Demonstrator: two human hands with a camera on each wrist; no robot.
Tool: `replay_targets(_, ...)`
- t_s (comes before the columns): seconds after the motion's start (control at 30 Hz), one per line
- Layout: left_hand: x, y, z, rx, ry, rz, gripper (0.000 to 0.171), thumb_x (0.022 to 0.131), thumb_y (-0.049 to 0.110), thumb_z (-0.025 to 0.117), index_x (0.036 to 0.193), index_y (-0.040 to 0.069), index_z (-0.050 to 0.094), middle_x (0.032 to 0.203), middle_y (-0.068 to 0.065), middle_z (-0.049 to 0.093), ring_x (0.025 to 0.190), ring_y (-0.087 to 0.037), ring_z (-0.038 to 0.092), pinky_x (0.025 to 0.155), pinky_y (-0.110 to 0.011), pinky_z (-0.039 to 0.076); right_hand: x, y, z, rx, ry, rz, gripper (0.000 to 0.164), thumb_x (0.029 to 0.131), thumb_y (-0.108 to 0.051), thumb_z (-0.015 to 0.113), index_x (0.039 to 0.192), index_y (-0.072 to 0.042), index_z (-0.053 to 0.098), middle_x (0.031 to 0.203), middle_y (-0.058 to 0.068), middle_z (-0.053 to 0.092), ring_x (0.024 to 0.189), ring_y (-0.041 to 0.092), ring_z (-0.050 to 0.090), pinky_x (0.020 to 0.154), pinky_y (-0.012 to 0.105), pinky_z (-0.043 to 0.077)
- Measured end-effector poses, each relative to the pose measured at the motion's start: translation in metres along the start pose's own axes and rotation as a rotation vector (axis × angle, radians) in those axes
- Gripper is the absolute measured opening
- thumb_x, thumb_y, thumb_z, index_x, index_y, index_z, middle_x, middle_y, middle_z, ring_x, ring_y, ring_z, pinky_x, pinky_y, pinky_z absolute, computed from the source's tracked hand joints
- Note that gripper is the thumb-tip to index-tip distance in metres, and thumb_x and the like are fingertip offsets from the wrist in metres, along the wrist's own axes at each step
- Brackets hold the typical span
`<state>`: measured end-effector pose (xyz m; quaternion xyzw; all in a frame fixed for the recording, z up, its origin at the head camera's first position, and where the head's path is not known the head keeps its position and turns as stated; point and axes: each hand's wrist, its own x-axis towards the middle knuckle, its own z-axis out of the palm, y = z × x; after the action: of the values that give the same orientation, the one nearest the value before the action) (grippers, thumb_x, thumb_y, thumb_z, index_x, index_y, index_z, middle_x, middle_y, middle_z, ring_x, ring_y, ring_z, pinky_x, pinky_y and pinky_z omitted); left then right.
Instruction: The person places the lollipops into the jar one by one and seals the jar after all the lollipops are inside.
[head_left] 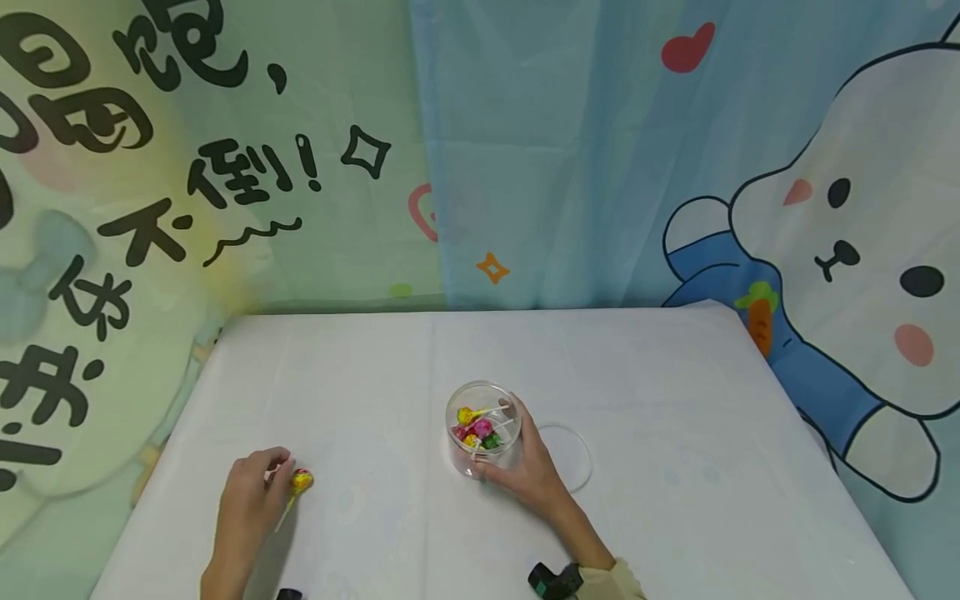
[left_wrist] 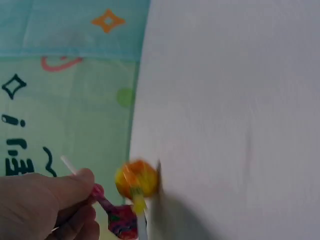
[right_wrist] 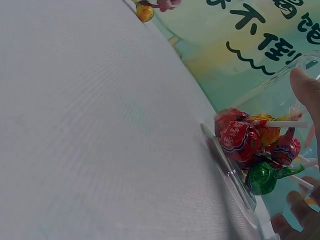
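Observation:
My left hand (head_left: 251, 504) is over the left part of the white table and pinches a lollipop in a dark red-pink wrapper (left_wrist: 122, 221). Its pale stick pokes out past the thumb in the left wrist view. Right by those fingers is a yellow-and-orange lollipop (head_left: 302, 481), stick pointing toward the front. My right hand (head_left: 528, 467) grips a clear jar (head_left: 459, 454) from its right side, thumb and fingers round the wall. Inside are several wrapped lollipops: red (right_wrist: 240, 140), yellow (head_left: 467, 415) and green (right_wrist: 262, 178) ones, with white sticks.
A clear round ring or lid (head_left: 587, 467) lies on the table (head_left: 660, 400) just right of the jar. Behind the table hangs a printed curtain (head_left: 517, 150) with a cartoon rabbit and writing. A black wrist device (head_left: 555, 581) sits on my right forearm.

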<state>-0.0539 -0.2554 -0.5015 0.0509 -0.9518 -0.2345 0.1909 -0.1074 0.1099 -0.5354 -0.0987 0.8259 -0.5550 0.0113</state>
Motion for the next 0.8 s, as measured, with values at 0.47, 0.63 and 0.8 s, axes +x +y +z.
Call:
replay_targets(0.47,0.008,0.058,0.003,-0.373,0.101,0.216,0.02,0.075,-0.006,0.077,0.088,0.006,0.067,0.082,0.0,0.07,0.072,-0.001,0.065,0.067,-0.007,0.052,-0.001,-0.003,-0.002,-0.01,0.002,0.004,0.107,0.072,-0.031,0.084,0.154,-0.015,0.017,0.155,0.013,0.036,0.142,0.034,0.036,0.116,0.059,0.027)
replay_targets(0.63,0.008,0.085,0.014,-0.55,0.033,0.252,0.021,0.078,-0.004,0.076,0.09,0.011,0.068,0.084,-0.001,0.071,0.073,-0.002,0.066,0.067,-0.01,0.054,-0.001,-0.004,-0.001,0.011,-0.006,0.019,0.106,0.072,-0.03,0.084,0.154,-0.016,0.017,0.155,0.012,0.035,0.142,0.033,0.035,0.117,0.058,0.026)
replay_targets(0.8,0.009,0.108,0.022,-0.762,-0.102,0.225,0.015,0.083,-0.002,0.072,0.092,0.01,0.067,0.088,-0.006,0.072,0.077,-0.007,0.07,0.069,-0.02,0.058,-0.002,-0.005,0.0,0.013,-0.002,0.026,0.106,0.071,-0.03,0.085,0.153,-0.016,0.019,0.154,0.011,0.036,0.142,0.032,0.036,0.117,0.057,0.026)
